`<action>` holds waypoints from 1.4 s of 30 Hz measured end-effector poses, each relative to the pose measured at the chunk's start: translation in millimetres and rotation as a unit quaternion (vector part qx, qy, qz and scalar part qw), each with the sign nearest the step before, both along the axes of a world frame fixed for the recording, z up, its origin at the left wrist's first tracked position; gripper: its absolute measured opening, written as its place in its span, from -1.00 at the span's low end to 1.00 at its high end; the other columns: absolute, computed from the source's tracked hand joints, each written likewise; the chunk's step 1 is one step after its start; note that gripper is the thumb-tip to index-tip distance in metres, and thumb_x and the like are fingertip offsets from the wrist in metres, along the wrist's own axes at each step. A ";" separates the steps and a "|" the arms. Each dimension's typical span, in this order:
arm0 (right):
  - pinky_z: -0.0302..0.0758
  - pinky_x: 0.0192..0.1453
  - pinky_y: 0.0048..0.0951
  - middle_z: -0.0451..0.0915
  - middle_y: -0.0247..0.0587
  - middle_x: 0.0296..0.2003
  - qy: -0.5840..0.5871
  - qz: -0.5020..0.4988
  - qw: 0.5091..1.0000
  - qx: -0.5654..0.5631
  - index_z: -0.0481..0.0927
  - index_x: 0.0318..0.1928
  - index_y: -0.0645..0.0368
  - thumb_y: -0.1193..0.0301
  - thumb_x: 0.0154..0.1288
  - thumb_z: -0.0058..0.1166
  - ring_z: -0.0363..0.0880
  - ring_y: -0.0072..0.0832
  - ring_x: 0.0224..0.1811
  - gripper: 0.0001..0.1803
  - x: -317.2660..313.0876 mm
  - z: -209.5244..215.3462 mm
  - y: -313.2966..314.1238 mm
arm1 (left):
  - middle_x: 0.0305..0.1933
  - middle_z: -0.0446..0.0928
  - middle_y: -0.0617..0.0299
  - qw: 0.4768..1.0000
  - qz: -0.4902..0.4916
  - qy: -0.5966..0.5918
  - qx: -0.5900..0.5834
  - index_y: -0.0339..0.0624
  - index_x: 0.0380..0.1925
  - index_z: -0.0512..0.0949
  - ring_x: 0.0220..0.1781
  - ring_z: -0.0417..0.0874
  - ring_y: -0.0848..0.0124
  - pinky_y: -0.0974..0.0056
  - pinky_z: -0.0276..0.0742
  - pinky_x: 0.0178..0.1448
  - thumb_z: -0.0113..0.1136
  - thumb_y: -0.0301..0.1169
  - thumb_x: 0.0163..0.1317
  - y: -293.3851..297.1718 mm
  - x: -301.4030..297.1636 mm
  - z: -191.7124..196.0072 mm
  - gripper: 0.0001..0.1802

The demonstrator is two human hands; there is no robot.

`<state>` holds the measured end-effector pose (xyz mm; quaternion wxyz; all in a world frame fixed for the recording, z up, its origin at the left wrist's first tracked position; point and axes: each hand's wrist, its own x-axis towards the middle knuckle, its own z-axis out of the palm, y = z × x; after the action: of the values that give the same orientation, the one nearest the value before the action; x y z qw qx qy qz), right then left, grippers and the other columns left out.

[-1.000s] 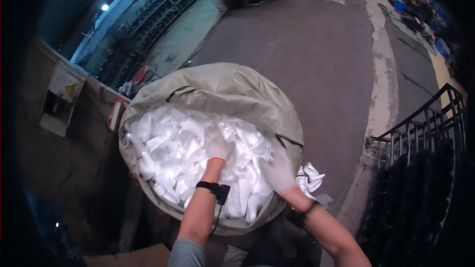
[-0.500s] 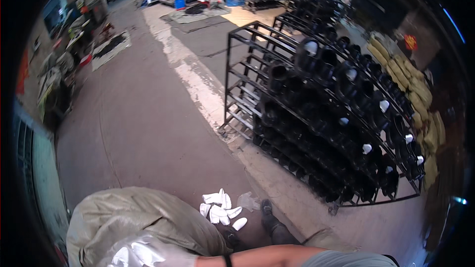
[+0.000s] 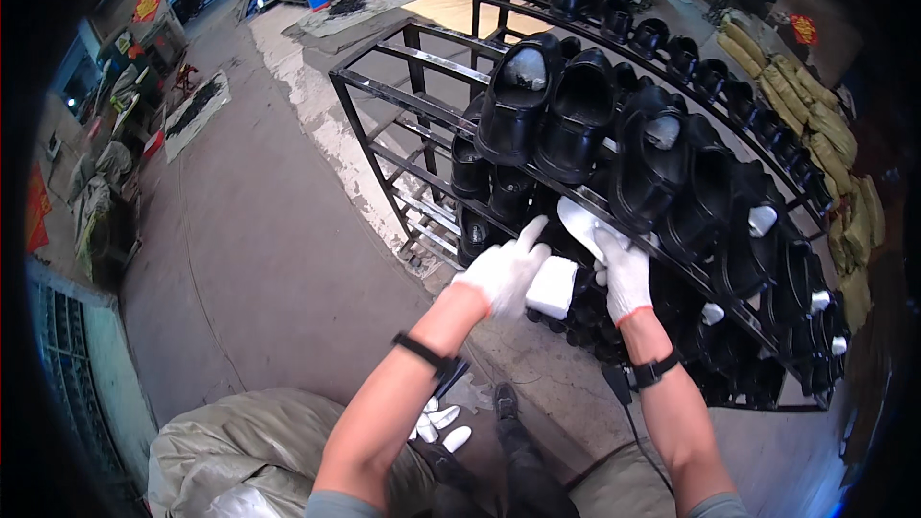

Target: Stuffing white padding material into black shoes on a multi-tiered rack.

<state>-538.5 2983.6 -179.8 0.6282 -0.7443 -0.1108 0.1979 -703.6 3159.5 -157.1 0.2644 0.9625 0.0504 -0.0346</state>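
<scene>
White foam insoles (image 3: pixel 554 286) pinched loosely in both gloved hands — left hand (image 3: pixel 501 273), right hand (image 3: pixel 624 273) — could slip onto the dusty concrete floor (image 3: pixel 269 259).

The person is wearing white knit gloves on the left hand (image 3: pixel 504 273) and right hand (image 3: pixel 624 278), black wristbands just behind the gloves, and grey short sleeves.

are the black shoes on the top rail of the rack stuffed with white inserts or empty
Mixed. One black shoe on the rack shows pale stuffing; its neighbour looks empty. The right hand holds a white insert.
</scene>
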 end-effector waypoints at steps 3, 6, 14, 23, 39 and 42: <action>0.67 -0.08 -0.08 0.79 -0.05 -0.19 -0.454 0.111 0.877 -0.112 0.73 0.02 0.17 0.37 0.41 0.46 0.82 -0.11 -0.20 -0.73 37.2 -9.7 56.4 | 0.73 0.17 -0.41 0.995 -0.049 0.073 0.038 -0.39 0.35 0.49 0.37 0.71 -0.25 -0.07 0.75 0.36 0.39 -0.65 0.02 20.1 58.7 -25.4 -0.23; 0.67 0.15 0.01 0.83 0.07 -0.01 -0.582 0.251 0.662 -0.401 0.77 0.28 -0.03 0.21 0.55 0.23 0.83 0.03 0.00 -0.61 52.5 -30.5 93.4 | 0.64 0.30 -0.36 0.997 -0.030 0.068 0.026 -0.46 0.41 0.44 0.34 0.73 -0.21 -0.07 0.75 0.34 0.44 -0.64 -0.03 28.1 66.2 -30.7 -0.12; 0.76 -0.01 -0.14 0.85 0.05 -0.26 -0.522 0.131 0.812 -0.226 0.84 -0.07 0.15 0.28 0.49 0.33 0.89 -0.09 -0.13 -0.79 97.4 -82.6 91.0 | 0.54 0.43 -0.29 0.997 -0.046 -0.062 0.023 -0.36 0.14 0.58 0.20 0.79 -0.14 -0.05 0.80 0.22 0.39 -0.63 0.02 14.0 34.0 -35.5 -0.42; 0.68 0.04 -0.41 0.78 -0.16 0.09 0.012 0.245 0.969 -0.039 0.65 0.36 0.36 0.21 0.58 0.35 0.76 -0.48 0.06 -0.45 0.2 9.3 92.0 | 0.10 0.61 -0.12 0.936 0.144 -0.315 0.067 -0.36 0.22 0.55 0.12 0.67 -0.19 -0.12 0.65 0.20 0.38 -0.61 -0.03 74.2 26.0 -25.8 -0.32; 0.66 0.27 -0.18 0.85 0.02 0.02 -0.564 0.451 0.682 -0.120 0.67 0.49 0.18 0.39 0.62 0.11 0.79 -0.22 0.05 -0.49 83.0 -100.6 296.6 | -0.06 0.74 -0.28 0.846 0.367 -0.384 -0.033 -0.31 -0.19 0.77 0.08 0.76 -0.25 -0.21 0.72 0.11 0.11 -0.52 0.37 126.3 50.7 -115.9 -0.76; 0.67 0.32 -0.20 0.80 -0.06 0.15 -0.375 0.415 0.813 -0.165 0.53 0.60 0.15 0.54 0.64 -0.01 0.77 -0.30 0.15 -0.42 158.0 -127.8 345.0 | 0.09 0.69 -0.28 0.860 0.455 -0.227 0.045 -0.23 -0.18 0.79 0.08 0.76 -0.13 -0.07 0.78 0.13 0.20 -0.44 0.37 112.8 71.4 -114.1 -0.79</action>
<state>-380.5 3328.6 -307.7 0.2645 -0.7364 -0.6016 0.1606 -632.2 3272.3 -271.2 0.2115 0.8247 0.4225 0.3109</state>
